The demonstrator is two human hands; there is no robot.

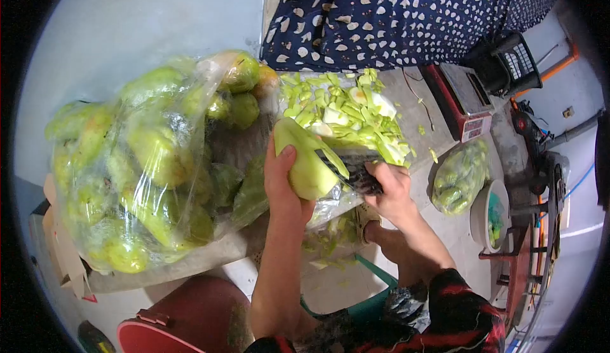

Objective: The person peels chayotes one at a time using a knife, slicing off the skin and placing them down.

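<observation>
My left hand (284,174) is closed around a pale green papaya (304,159), which looks largely peeled and is held tilted above the table's edge. My right hand (392,188) grips a dark-handled peeler (361,170), its black head lying against the papaya's right side. Just beyond both hands, a heap of green peelings (343,108) with some whitish pieces covers part of the table. To the left, a big clear plastic bag (143,162) bulges with unpeeled green papayas. A few yellowish-green papayas (241,73) show at its mouth.
A red scale (456,99) stands right of the peelings, near a black basket (511,61). On the floor are a filled plastic bag (460,178), a white bucket (488,216) and a red bin (184,318). A dark patterned cloth (394,19) hangs behind the table.
</observation>
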